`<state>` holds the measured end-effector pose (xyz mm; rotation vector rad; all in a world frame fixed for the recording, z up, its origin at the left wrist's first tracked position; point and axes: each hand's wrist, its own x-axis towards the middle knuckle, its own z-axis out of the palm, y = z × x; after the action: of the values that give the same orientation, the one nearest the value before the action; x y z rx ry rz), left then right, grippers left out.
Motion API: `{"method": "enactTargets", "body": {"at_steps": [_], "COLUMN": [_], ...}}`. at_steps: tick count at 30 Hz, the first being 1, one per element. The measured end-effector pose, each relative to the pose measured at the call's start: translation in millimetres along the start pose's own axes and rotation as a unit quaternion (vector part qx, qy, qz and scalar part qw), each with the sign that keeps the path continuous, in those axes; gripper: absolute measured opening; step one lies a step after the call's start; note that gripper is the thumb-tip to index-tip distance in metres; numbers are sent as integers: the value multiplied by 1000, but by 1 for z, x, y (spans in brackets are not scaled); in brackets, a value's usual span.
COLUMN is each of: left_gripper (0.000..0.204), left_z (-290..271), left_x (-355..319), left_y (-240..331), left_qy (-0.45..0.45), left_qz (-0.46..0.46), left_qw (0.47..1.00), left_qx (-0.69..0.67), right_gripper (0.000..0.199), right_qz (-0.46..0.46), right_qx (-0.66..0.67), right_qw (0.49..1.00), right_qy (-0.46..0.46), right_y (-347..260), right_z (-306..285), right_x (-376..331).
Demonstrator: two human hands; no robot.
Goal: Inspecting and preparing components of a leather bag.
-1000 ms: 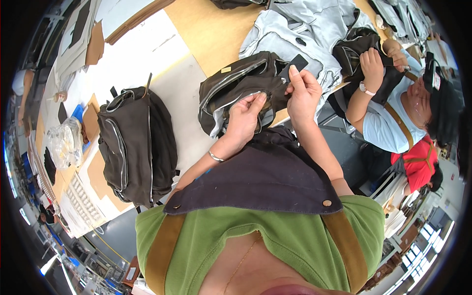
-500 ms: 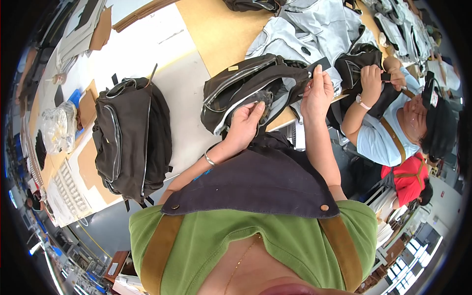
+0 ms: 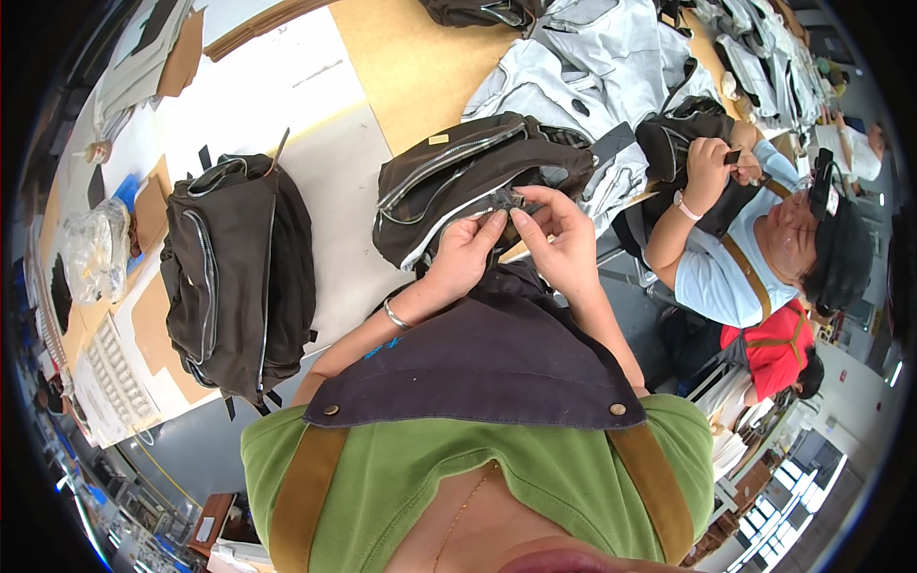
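A dark brown bag (image 3: 458, 181) with silver zippers lies on the table edge in front of me. My left hand (image 3: 466, 253) pinches the bag's lower zipper edge, thumb and fingers closed on the fabric. My right hand (image 3: 559, 234) holds the same spot from the right, its fingertips gripping a small zipper part at the bag's near corner. Both hands meet at one point on the bag.
A second dark bag (image 3: 239, 272) lies to the left on a white sheet. Grey garments (image 3: 592, 57) are piled behind. At the right a seated person (image 3: 764, 258) handles another dark bag (image 3: 693, 143). A clear plastic bag (image 3: 91, 248) sits far left.
My hands have come together on the bag's near corner; the right hand dropped from the bag's upper right end down to the zipper beside the left hand.
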<state>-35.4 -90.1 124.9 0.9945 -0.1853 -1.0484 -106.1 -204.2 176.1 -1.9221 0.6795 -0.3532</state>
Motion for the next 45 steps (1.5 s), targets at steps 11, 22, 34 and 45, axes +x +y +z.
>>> {"method": "enactTargets", "body": {"at_steps": [11, 22, 34, 45], "left_gripper": [25, 31, 21, 19], "left_z": [0, -5, -1, -7], "left_x": [3, 4, 2, 31], "left_y": [0, 2, 83, 68], "left_qy": [-22, -2, -32, -75], "left_qz": [46, 31, 331, 242], "left_qw": [999, 978, 758, 773], "left_qx": [18, 205, 561, 582], "right_gripper": [20, 23, 21, 23], "right_qz": [28, 71, 43, 42], "right_qx": [27, 197, 184, 171], "right_qw": [999, 977, 981, 981], "right_qy": [-17, 45, 50, 78], "right_y": [7, 13, 19, 15], "right_z": [0, 13, 13, 9], "right_x": [-2, -3, -5, -9]}}
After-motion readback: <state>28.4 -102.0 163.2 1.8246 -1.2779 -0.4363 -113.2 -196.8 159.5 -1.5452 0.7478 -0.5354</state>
